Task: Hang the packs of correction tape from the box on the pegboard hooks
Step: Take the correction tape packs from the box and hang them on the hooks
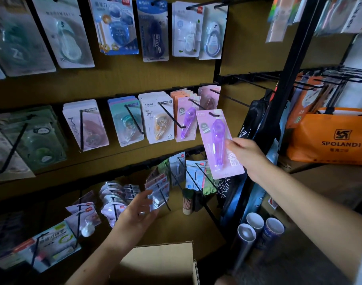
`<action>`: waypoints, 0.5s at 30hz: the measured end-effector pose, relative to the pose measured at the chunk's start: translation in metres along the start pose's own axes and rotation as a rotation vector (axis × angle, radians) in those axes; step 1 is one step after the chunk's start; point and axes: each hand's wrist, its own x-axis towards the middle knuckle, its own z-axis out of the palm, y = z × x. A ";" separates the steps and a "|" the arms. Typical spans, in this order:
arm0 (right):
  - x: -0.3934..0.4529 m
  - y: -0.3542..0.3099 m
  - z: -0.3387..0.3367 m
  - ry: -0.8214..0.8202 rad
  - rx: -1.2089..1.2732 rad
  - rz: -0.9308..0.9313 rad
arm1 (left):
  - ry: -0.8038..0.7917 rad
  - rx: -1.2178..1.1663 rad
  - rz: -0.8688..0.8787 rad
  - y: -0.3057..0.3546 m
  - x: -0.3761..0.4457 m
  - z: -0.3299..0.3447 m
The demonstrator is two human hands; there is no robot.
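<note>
My right hand (246, 154) pinches the right edge of a pink pack with a purple correction tape (218, 144) and holds it upright in front of the pegboard. It is just right of a hook (172, 116) that carries matching pink packs (186, 122). Another hook (229, 97) sticks out above the held pack. My left hand (139, 210) hovers lower down with relaxed fingers, empty, near small packs on the bottom row. The cardboard box (163, 262) stands open at the bottom centre.
Several rows of hanging stationery packs fill the brown pegboard (118, 79). A black rack post (283, 83) runs down on the right. An orange bag (330, 138) sits beyond it. Rolled tubes (256, 229) stand on the floor at lower right.
</note>
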 end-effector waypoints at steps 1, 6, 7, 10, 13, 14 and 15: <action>0.008 -0.006 0.004 0.021 -0.025 -0.006 | -0.004 -0.017 -0.003 0.001 -0.001 0.001; 0.048 -0.029 0.038 0.030 -0.143 0.011 | -0.006 -0.053 -0.002 0.001 0.000 0.000; 0.056 -0.031 0.044 0.040 -0.152 0.013 | -0.005 -0.048 0.012 0.000 0.000 -0.003; 0.081 -0.034 0.064 0.067 -0.177 0.051 | 0.018 -0.074 0.022 -0.004 0.001 -0.014; 0.096 -0.034 0.078 0.042 -0.225 0.124 | 0.037 -0.020 0.017 -0.013 0.002 -0.028; 0.099 -0.032 0.081 0.047 -0.215 0.144 | 0.041 -0.011 0.015 -0.015 0.002 -0.033; 0.102 -0.027 0.083 0.060 -0.196 0.155 | 0.046 -0.015 0.019 -0.017 0.001 -0.036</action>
